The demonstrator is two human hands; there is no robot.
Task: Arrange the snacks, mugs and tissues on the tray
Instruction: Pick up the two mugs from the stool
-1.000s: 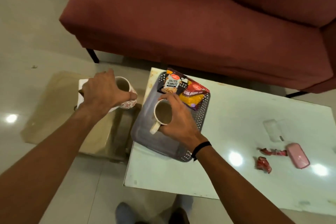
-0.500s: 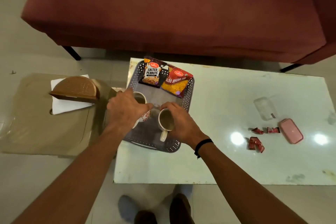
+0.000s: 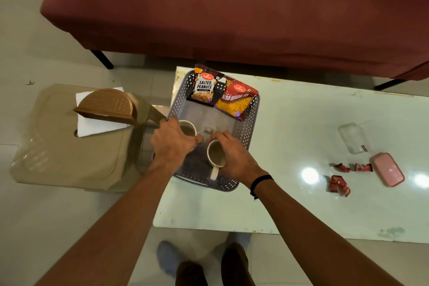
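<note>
A grey perforated tray [image 3: 251, 121] lies on the left end of the white table [image 3: 290, 204]. At its far end sit a salted peanuts packet [image 3: 204, 86] and a red-and-yellow snack packet [image 3: 236, 100]. My left hand [image 3: 173, 144] grips a patterned mug [image 3: 188, 127] over the tray's near-left part. My right hand [image 3: 234, 158] holds a cream mug [image 3: 216, 157] by its rim, standing in the tray with its handle toward me. White tissues [image 3: 97, 123] lie in a brown wooden holder [image 3: 106, 104] on the stool at left.
A beige stool [image 3: 65, 158] stands left of the table. A red sofa [image 3: 232, 11] runs behind it. On the table's right lie red wrappers [image 3: 337, 183], a pink case [image 3: 387, 169] and a clear box [image 3: 351, 138]. My feet [image 3: 202, 264] are below.
My left hand carried the patterned mug from the stool over to the tray, beside the cream mug. My right hand stayed on the cream mug.
</note>
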